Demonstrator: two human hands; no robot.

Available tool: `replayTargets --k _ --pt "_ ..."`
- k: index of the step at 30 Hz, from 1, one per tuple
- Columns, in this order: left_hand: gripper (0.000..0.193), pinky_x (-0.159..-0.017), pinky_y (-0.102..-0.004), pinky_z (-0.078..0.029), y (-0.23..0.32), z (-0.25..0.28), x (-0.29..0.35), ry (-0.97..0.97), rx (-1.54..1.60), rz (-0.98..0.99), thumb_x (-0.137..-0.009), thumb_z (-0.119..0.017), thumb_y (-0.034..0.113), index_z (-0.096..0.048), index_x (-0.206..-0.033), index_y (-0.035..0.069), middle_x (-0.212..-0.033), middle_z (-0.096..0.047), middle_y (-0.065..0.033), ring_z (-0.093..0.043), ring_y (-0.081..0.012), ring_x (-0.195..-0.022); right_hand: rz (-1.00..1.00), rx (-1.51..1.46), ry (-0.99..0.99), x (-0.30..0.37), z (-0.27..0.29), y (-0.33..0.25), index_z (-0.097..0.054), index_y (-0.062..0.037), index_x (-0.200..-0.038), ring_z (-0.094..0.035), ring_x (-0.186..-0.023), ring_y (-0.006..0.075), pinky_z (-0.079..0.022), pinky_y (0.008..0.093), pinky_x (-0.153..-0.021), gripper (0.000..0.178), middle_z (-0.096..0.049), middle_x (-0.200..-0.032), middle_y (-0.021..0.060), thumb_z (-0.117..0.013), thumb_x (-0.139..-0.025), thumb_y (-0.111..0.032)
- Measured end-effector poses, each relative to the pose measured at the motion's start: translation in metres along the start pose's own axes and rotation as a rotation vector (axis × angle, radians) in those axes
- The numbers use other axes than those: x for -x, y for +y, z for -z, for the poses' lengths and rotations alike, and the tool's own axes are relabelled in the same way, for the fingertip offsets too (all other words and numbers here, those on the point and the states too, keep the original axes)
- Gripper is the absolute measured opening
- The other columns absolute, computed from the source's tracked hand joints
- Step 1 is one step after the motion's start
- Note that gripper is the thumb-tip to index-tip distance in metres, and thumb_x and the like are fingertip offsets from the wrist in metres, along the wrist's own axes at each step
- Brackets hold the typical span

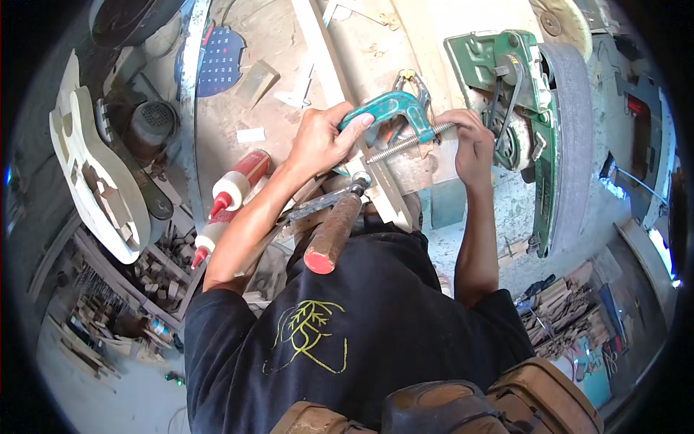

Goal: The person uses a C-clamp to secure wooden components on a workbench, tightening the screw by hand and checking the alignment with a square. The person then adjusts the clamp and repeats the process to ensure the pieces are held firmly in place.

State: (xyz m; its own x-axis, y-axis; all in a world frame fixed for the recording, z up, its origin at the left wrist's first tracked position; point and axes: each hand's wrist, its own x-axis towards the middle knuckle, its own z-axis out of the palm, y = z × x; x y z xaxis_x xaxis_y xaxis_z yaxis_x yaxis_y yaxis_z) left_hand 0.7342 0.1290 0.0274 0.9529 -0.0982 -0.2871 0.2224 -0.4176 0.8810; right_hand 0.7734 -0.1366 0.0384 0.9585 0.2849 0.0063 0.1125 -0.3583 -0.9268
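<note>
A: State of the hands?
B: The left hand (323, 141) is closed around the body of a green clamp (390, 106). The right hand (475, 148) has its fingers curled at the outer end of the threaded screw (394, 150), apparently pinching it.
A: Location of the clamp?
B: Upper centre of the frame, above the table (220, 119), beside a wooden strip (323, 54). Whether it bears on that strip, I cannot tell.
A: Step in hand?
B: In my judgement, adjustment of the screw. The next move would call for a steady left grip while the right fingers turn it.
A: Containers?
B: Left of centre, a red-and-white bottle (238, 181) and a second bottle (211, 233), both with red nozzles; contents not determinable. Lower left, a wooden bin (124, 278) holds many small offcuts (170, 283).
</note>
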Motion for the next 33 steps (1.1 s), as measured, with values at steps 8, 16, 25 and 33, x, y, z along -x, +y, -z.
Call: replayTargets --k 8,16,25,33 --pt "0.037 -0.046 -0.0329 -0.042 0.0 0.003 0.004 -0.002 -0.046 -0.03 -0.092 -0.064 0.036 -0.066 -0.077 0.002 -0.048 -0.052 -0.0086 -0.054 -0.0144 -0.045 -0.705 0.369 -0.461 -0.052 0.0 -0.005 -0.067 0.0004 -0.079 -0.065 -0.063 0.0238 -0.049 0.0379 -0.061 0.062 -0.065 -0.072 0.0149 -0.034 -0.099 -0.049" --pt "0.035 -0.049 -0.0385 -0.045 -0.001 0.002 0.003 -0.019 -0.044 -0.003 -0.092 -0.063 0.035 -0.067 -0.083 0.001 -0.051 -0.054 -0.0174 -0.058 -0.0273 -0.046 -1.107 0.307 -0.726 -0.081 0.007 -0.016 -0.065 -0.0036 -0.074 -0.041 -0.045 0.0138 -0.034 0.0305 -0.044 0.063 -0.062 -0.066 0.0066 -0.036 -0.099 -0.054" --pt "0.033 -0.047 -0.0303 -0.042 0.003 0.01 0.008 -0.061 0.036 0.08 -0.093 -0.064 0.031 -0.065 -0.079 0.001 -0.05 -0.053 -0.0058 -0.053 -0.0103 -0.048 0.031 -0.462 0.102 0.006 -0.02 0.05 -0.057 0.0032 -0.122 -0.047 -0.127 0.0291 -0.037 0.0407 -0.106 0.047 -0.048 -0.138 0.0222 -0.035 -0.103 -0.034" --pt "0.033 -0.044 -0.0273 -0.041 0.006 0.015 0.007 -0.077 0.088 0.106 -0.094 -0.064 0.03 -0.063 -0.078 0.001 -0.049 -0.052 -0.0026 -0.053 -0.0072 -0.047 0.351 -0.409 0.278 -0.025 -0.061 0.048 -0.051 0.0007 -0.062 -0.059 -0.092 0.0324 -0.04 0.0481 -0.095 0.039 -0.06 -0.076 0.0185 -0.047 -0.094 -0.022"
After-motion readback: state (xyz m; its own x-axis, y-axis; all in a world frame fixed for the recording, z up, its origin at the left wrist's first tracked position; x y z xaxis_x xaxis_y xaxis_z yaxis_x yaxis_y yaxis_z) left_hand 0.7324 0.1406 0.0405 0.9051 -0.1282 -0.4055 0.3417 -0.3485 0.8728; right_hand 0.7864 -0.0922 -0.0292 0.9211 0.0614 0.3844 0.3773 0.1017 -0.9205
